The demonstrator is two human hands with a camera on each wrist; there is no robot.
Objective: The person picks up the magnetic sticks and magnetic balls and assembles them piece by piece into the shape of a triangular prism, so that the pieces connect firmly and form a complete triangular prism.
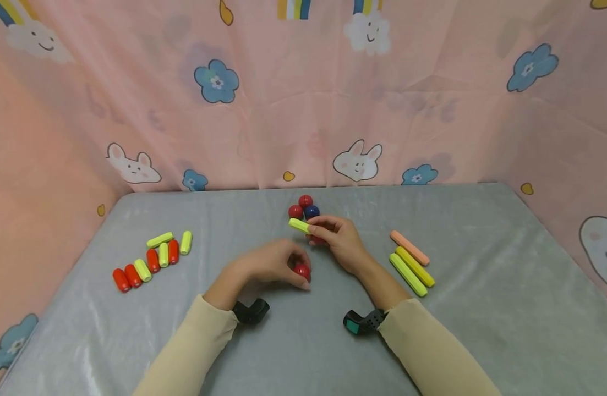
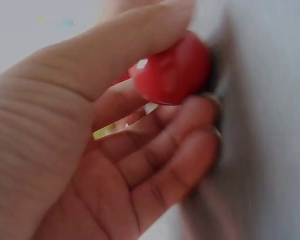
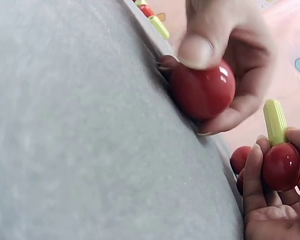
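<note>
Low over the grey table, my left hand [image 1: 275,261] pinches a glossy red ball [image 1: 302,271] between thumb and fingers. The left wrist view shows this red ball [image 2: 172,70] close up beside the table surface. My right hand [image 1: 340,242], farther back, pinches a short yellow-green stick [image 1: 298,225] that points left. In the right wrist view a second red ball [image 3: 281,166] sits in the right hand's fingers, at the base of the ridged stick [image 3: 275,122]. Just behind that hand, two red balls [image 1: 295,212] and a dark blue ball [image 1: 311,212] stand close together.
On the left lie several short red pieces [image 1: 121,280] and yellow-green pieces [image 1: 142,270]. To the right are longer sticks: a peach one [image 1: 409,247], a yellow one [image 1: 415,266] and a yellow-green one [image 1: 408,274]. A pink patterned curtain [image 1: 293,121] hangs behind the table [image 1: 506,330].
</note>
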